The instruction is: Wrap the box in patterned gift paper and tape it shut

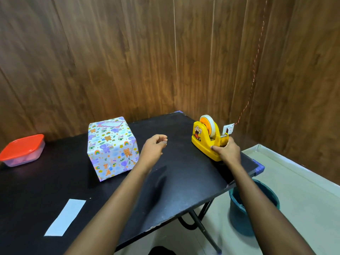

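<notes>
The box (pixel 112 148) stands on the black table (pixel 184 177), covered in pale purple patterned gift paper with folded flaps on its top and right side. A yellow tape dispenser (pixel 206 138) with a white tape roll sits near the table's right edge. My right hand (pixel 227 150) grips the dispenser's near end, thumb on its left side. My left hand (pixel 155 147) hovers above the table between box and dispenser, fingers loosely curled, holding nothing that I can see.
A white paper strip (pixel 65 217) lies at the table's near left. A plastic container with a red lid (pixel 23 150) sits at the far left. A teal bucket (pixel 253 205) stands on the floor right of the table. Wood-panelled walls stand close behind.
</notes>
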Tool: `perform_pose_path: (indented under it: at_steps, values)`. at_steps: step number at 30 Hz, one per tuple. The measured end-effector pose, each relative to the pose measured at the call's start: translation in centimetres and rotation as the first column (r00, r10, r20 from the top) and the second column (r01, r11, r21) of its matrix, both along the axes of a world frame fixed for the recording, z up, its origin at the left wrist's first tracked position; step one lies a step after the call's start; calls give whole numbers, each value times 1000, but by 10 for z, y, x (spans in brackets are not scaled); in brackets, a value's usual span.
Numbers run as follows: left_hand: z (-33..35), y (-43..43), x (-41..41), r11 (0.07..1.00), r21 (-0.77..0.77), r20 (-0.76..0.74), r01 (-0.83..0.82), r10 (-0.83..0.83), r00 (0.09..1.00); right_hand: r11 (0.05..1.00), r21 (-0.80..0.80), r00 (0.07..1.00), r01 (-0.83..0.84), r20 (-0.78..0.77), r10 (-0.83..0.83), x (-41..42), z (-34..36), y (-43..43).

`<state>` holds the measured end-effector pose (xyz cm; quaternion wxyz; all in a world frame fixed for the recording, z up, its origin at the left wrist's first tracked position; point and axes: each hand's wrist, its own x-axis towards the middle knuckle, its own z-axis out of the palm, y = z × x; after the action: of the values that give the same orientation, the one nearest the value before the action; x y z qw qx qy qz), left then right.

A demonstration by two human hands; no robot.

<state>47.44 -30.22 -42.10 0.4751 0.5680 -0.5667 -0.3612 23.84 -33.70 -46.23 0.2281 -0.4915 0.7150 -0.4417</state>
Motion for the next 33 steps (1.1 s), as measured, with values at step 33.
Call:
perform_pose_path:
  at_steps: [33]
  values:
    - [-34, 28, 121, 815, 82, 261, -574, 539, 801, 876, -30, 857, -482, 194, 478, 245, -15, 4]
